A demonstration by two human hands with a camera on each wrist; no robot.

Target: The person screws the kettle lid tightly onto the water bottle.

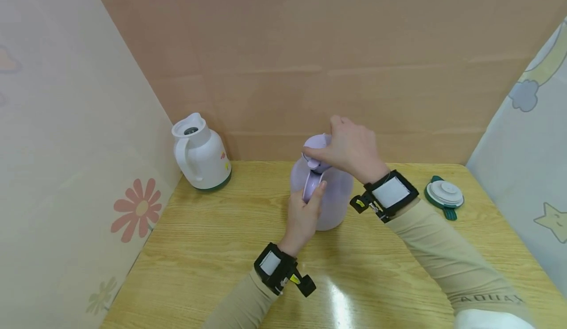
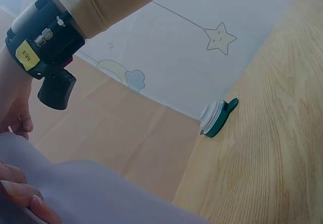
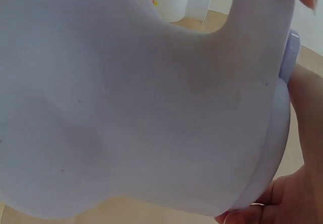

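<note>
A lavender jug (image 1: 334,201) stands at the middle of the wooden table (image 1: 212,255). My left hand (image 1: 310,198) grips its handle from the near side, thumb pressed along the handle. My right hand (image 1: 328,147) is curled over the lavender lid (image 1: 313,148) on top of the jug and grips it. In the left wrist view the lavender jug (image 2: 101,193) fills the lower left, with the left fingers (image 2: 20,193) on it. The right wrist view is almost wholly the lavender jug (image 3: 126,108), with its handle (image 3: 257,27) at the upper right.
A white jug (image 1: 201,154) with an open top stands at the back left by the wall. A green and white lid (image 1: 444,194) lies on the table at the right, the same green and white lid (image 2: 216,118) showing in the left wrist view. Walls close in three sides.
</note>
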